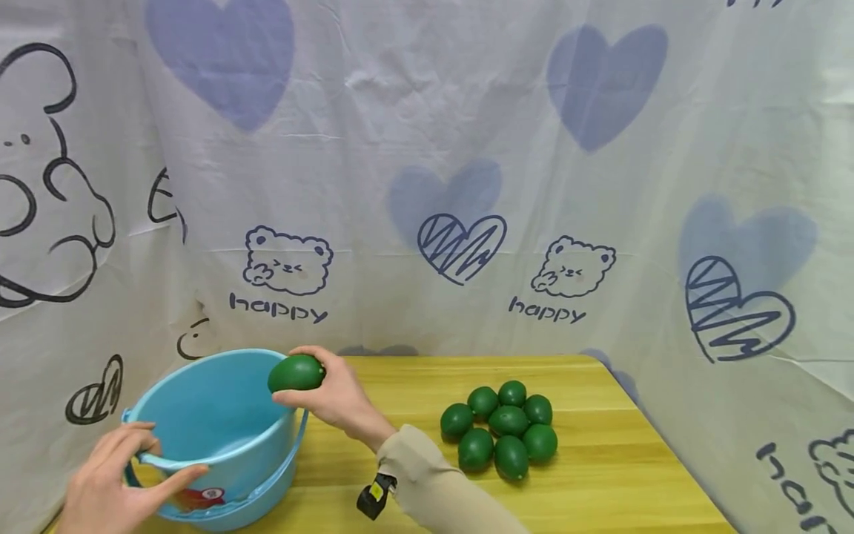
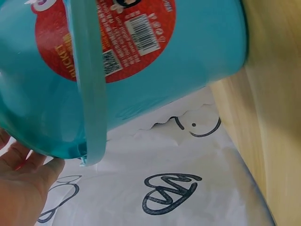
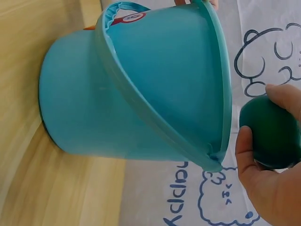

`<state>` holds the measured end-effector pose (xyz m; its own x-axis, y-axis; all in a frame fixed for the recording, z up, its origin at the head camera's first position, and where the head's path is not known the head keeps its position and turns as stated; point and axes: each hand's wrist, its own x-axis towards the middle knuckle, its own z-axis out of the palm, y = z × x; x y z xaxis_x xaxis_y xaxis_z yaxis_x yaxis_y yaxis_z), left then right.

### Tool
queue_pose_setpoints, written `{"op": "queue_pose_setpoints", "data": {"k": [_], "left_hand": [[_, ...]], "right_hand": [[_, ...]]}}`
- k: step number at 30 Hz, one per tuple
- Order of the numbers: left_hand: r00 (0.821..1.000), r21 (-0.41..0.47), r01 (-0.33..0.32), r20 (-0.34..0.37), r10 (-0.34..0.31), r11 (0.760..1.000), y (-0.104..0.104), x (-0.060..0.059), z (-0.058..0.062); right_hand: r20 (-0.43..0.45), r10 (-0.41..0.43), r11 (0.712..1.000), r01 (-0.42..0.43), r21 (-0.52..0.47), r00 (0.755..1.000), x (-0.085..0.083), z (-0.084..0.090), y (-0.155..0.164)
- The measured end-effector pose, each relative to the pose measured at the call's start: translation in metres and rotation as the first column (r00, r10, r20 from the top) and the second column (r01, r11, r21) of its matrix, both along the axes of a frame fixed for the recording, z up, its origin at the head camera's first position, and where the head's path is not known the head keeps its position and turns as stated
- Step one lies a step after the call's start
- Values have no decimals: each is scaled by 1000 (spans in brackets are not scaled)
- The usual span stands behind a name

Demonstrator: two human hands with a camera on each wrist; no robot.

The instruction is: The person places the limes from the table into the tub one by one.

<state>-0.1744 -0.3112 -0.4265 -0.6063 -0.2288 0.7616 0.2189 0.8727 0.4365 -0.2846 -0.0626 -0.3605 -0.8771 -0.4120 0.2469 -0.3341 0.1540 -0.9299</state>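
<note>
A beige sleeve (image 1: pixel 437 475) sits nearest me; right hand (image 1: pixel 339 395) holds a green fruit (image 1: pixel 293 373), left hand (image 1: pixel 110 475) seemingly pinches the blue bucket (image 1: pixel 236 464) rim.

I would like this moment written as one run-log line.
left hand: grips blue bucket at rim | right hand: holds green fruit near bucket rim | other green fruits: grouped on table

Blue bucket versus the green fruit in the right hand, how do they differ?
The bucket is light blue; the fruit is dark green. The bucket is hollow and far larger than the fruit. The bucket rests on the table, gripped by the left hand; the fruit is held up in the right hand. Both look smooth.
</note>
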Motion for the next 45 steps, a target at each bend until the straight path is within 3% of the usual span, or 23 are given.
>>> {"op": "queue_pose_setpoints", "data": {"k": [8, 26, 34, 45], "left_hand": [[998, -24, -15, 61, 16, 1000, -1, 2, 3], [992, 10, -13, 128, 12, 1000, 0, 4, 1], [989, 24, 6, 149, -9, 1000, 0, 2, 4], [987, 18, -57, 151, 54, 998, 3, 2, 3]], "right_hand": [[-58, -6, 991, 13, 134, 998, -1, -4, -12], [-47, 8, 983, 0, 183, 999, 3, 0, -14], [4, 6, 995, -7, 102, 1000, 5, -4, -3], [9, -11, 999, 10, 39, 1000, -4, -29, 32]]}}
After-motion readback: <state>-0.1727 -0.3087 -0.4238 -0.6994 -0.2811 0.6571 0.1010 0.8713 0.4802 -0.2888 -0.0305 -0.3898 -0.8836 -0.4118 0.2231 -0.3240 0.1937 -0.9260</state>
